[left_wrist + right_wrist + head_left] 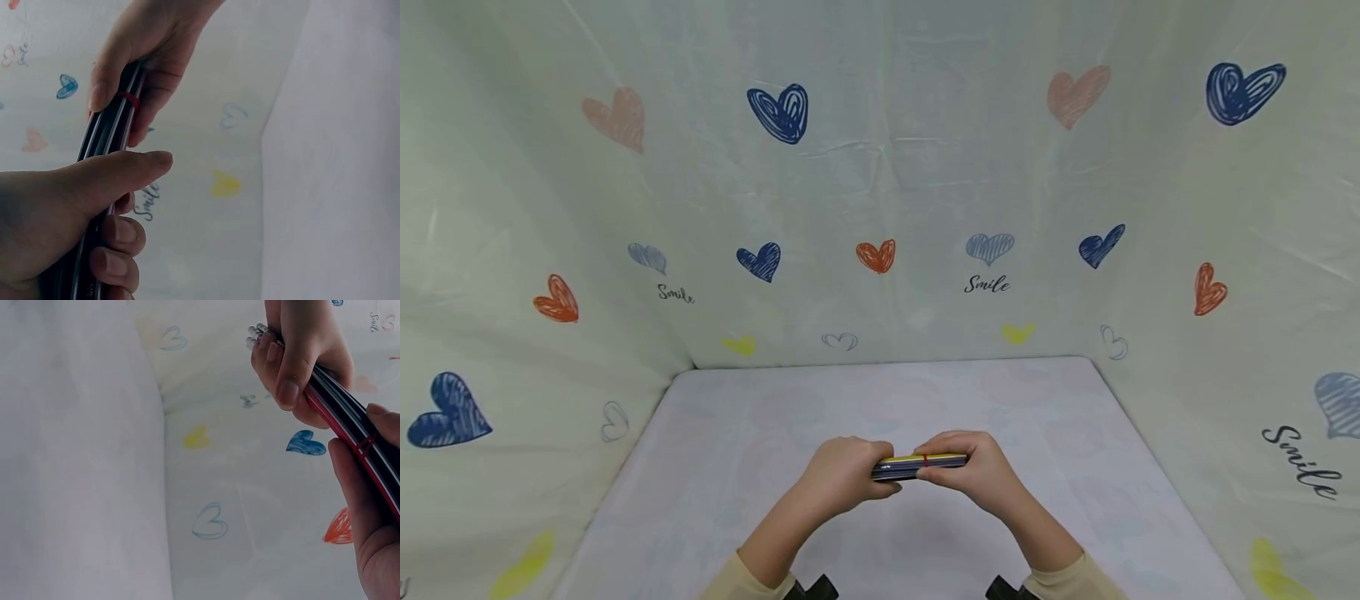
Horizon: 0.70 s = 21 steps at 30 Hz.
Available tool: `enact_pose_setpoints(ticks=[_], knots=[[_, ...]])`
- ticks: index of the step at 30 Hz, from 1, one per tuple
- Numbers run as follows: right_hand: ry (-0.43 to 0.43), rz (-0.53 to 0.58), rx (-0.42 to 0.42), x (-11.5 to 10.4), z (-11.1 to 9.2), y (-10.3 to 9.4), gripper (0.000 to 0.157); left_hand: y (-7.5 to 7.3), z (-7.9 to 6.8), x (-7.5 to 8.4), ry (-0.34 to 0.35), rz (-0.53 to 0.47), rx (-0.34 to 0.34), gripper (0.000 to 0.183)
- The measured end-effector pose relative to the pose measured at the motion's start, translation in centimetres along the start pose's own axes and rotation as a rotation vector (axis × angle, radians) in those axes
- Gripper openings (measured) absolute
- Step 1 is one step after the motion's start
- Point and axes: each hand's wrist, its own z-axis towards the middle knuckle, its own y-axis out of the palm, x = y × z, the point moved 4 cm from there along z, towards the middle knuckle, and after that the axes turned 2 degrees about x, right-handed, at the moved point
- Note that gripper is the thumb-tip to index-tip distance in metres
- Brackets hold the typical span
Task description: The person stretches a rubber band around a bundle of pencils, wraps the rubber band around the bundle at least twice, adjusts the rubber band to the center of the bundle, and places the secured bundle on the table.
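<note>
Above the middle of the table, both hands hold a bundle of slim, dark and coloured sticks that look like pencils (897, 470). The left hand (847, 475) grips one end, its thumb lying across the bundle and its fingers curled round it, as the left wrist view shows. At the other end the right hand (976, 472) pinches the bundle between thumb and fingers, close to a red rubber band (364, 449) wound round it. Several rounded, silvery ends (255, 336) stick out past the left hand in the right wrist view. The palms hide part of the bundle.
A pale white table (880, 396) lies under the hands. Behind it and on both sides hangs a light curtain (880, 183) printed with hearts and the word Smile. Two dark wrist pieces (812, 587) show at the bottom edge.
</note>
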Motion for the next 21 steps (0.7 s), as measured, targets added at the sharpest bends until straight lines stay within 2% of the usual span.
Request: enact_pose_setpoints(ticks=[3,5,7,10,13,15,18,21], knots=[[0.003,-0.001,0.011,0.2,-0.1,0.1,0.022,0.1,0.0,-0.1,-0.006,-0.007,-0.016,0.026],[0.001,0.005,0.021,0.3,-0.1,0.1,0.022,0.1,0.0,-0.1,0.009,0.017,0.008,0.027],[-0.001,0.009,0.033,0.5,-0.1,0.1,0.022,0.0,0.0,-0.2,0.029,0.054,0.059,0.027],[0.0,0.016,0.054,0.8,0.1,0.0,0.024,-0.3,-0.1,-0.6,0.043,0.109,0.171,0.029],[0.021,0.025,0.093,1.1,0.2,-0.4,0.026,-0.6,-0.2,-1.1,0.018,0.096,0.257,0.028],[0.036,0.029,0.12,1.1,0.3,-0.7,0.027,-0.8,-0.3,-1.6,-0.003,0.069,0.288,0.027],[0.043,0.032,0.136,1.1,0.4,-1.1,0.029,-1.0,-0.5,-2.2,-0.025,0.02,0.288,0.027],[0.05,0.027,0.145,1.2,0.4,-1.5,0.03,-1.0,-0.7,-2.8,-0.053,-0.057,0.248,0.032]])
